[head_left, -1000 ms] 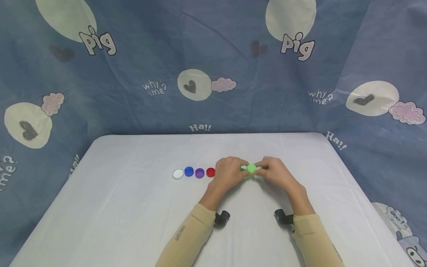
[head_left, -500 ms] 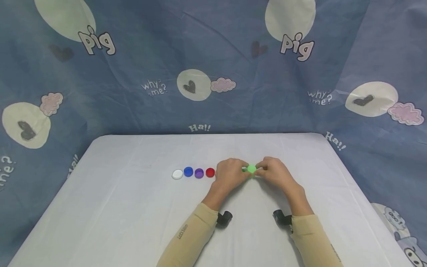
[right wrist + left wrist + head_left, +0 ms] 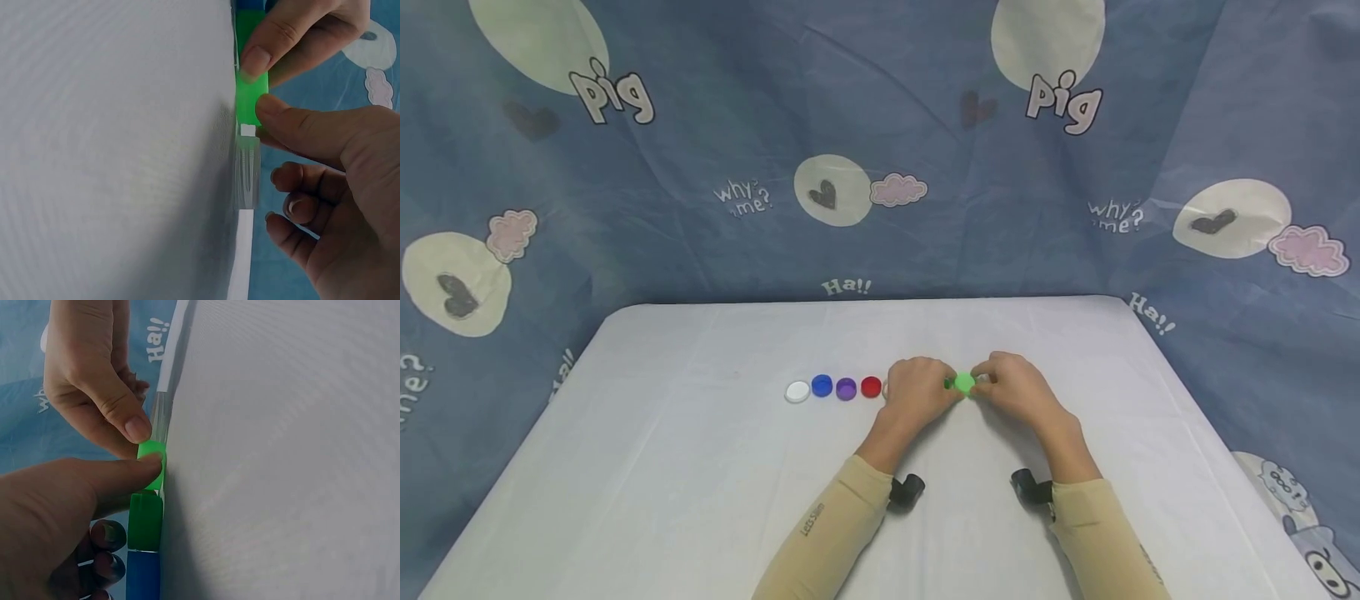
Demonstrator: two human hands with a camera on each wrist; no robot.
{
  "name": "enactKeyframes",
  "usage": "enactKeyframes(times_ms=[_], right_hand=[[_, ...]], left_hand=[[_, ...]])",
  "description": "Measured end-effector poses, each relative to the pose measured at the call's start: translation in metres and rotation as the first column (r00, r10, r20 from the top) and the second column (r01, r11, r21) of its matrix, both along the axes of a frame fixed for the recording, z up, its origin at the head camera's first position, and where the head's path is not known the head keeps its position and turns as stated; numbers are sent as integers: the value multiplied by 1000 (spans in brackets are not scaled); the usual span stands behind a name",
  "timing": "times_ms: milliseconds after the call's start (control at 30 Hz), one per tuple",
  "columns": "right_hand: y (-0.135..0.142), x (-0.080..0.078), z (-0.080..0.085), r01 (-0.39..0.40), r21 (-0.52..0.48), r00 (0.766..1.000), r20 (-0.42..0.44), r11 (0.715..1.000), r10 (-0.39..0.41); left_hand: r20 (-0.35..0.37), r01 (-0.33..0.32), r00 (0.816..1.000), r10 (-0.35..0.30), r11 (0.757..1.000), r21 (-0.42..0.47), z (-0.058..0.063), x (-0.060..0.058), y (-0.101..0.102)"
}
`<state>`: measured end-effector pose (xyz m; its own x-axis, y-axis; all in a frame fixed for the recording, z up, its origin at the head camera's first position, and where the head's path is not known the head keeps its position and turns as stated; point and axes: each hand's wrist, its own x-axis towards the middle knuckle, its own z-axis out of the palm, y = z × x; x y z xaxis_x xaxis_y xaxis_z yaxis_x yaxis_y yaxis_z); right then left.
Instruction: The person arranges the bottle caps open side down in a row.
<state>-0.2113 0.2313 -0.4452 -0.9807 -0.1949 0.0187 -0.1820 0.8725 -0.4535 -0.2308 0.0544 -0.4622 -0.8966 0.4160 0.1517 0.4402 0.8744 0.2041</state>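
A small bright green round cap (image 3: 965, 383) sits between the fingertips of both hands. My left hand (image 3: 917, 396) pinches its left side, with the thumb across the near face in the left wrist view. From the other side, my right hand (image 3: 1018, 387) holds its edge between thumb and forefinger. Beside the bright cap stands a dark green cap (image 3: 144, 522), mostly behind my left hand in the head view, and after it a blue piece (image 3: 143, 575). A clear ribbed piece (image 3: 248, 172) stands on the right side, under my right hand's fingers.
Left of the hands, a row on the white table (image 3: 700, 467) holds a white cap (image 3: 797, 391), a blue cap (image 3: 822, 385), a purple cap (image 3: 846, 388) and a red cap (image 3: 871, 387). A printed blue cloth (image 3: 880, 250) hangs behind the table.
My left hand has shifted slightly right, and a pale rim now shows beside the red cap. The bright green cap sits slightly lower in view, still between both hands.
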Motion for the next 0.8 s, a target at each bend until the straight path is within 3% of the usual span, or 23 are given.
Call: enactKeyframes(times_ms=[367, 633, 800], right_hand=[[-4, 2, 1, 11, -2, 999, 33, 1000, -11], [-15, 1, 5, -26, -23, 1000, 13, 999, 27], [-20, 0, 5, -37, -23, 999, 24, 999, 38]], left_hand=[[-19, 28, 999, -28, 1000, -11, 0, 2, -5], [-51, 23, 998, -23, 1000, -13, 1, 2, -13], [-34, 18, 999, -18, 1000, -7, 1, 4, -18]])
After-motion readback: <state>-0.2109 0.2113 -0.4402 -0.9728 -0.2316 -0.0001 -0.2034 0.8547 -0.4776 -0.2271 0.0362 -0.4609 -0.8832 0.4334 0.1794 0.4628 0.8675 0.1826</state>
